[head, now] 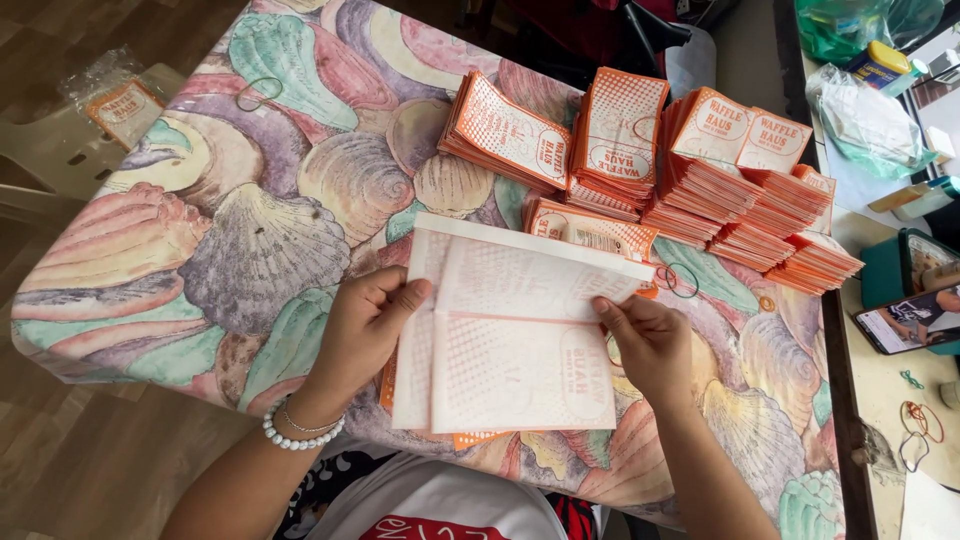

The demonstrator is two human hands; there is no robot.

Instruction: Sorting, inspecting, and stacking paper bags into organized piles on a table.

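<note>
The left hand's fingers [395, 300] were curled round the left edge of a flat white paper bag [515, 340], thumb on top and the others hidden beneath, so the left hand [365, 330] had it pinched firmly. The right hand [650, 345] gripped the bag's right edge, thumb pressed on the upper face, fingers tucked under. The bag showed its pale reverse side, orange print faintly visible through the paper, with its top flap folded over along the far edge. It was held just above the near part of the table, and an orange-printed sheet [470, 438] peeked out from under its near edge.

A white bead bracelet [295, 432] circled the left wrist. The shell-patterned tablecloth [250, 220] covered the table. Beyond the bag, on the far right, stood several stacks of orange bags [700, 170], some fanned out, one lying just beside the held bag's far edge. A rubber band [680, 281] lay near the right hand, another [258, 93] far left on the cloth. To the right, on a separate surface, lay a phone [910, 320] and more rubber bands [920, 420]. At far left, a wrapped packet [120, 100] rested on a plastic chair [50, 150].
</note>
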